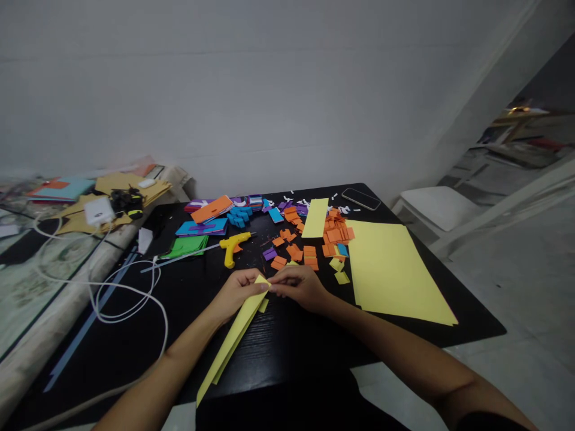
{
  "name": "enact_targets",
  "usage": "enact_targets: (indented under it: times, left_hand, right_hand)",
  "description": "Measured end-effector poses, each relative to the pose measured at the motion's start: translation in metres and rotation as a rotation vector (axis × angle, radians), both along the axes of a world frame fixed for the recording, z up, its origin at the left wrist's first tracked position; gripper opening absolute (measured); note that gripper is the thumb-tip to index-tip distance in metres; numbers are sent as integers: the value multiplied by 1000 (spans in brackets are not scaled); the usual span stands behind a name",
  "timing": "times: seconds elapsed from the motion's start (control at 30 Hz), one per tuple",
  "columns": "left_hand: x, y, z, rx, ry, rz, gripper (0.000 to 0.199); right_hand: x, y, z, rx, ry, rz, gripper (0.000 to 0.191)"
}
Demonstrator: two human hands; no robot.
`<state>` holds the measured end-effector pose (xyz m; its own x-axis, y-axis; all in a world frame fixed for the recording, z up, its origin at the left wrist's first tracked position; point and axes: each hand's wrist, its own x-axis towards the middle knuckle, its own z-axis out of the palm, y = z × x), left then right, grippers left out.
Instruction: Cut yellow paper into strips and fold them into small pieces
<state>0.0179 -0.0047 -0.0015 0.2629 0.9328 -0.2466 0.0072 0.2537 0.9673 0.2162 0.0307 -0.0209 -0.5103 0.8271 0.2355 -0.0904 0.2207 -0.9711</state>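
From the frame's centre, where the left hand (pixel 238 293) clamps its upper end and the right hand (pixel 306 288) (equally near) pinches the tip, the folded yellow paper (pixel 238 329) slants lengthwise toward the lower left.

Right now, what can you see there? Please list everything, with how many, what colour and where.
table: one, black, centre
folded paper: at least one, yellow, in both hands
large sheets: stack, yellow, table's right
paper strip: one, yellow, table's far half
small pieces: many, mostly orange, mid-table
paper bundles: several, mixed colours, far left of table
glue gun: one, yellow, left of small pieces
phone: one, dark, far right corner
cable: at least one, white, left
clutter: uncountable, mixed colours, far left
chair: one, white, right
wall: pale grey, behind
left hand: one, gripping folded paper
right hand: one, at folded paper's tip
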Motion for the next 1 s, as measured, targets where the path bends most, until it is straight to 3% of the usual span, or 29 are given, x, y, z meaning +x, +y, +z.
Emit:
enact_targets:
  times: [1.0]
  left_hand:
    - [0,1,-1,36,34,14,28]
  right_hand:
    - [-4,-2,-2,-61,87,-11,20]
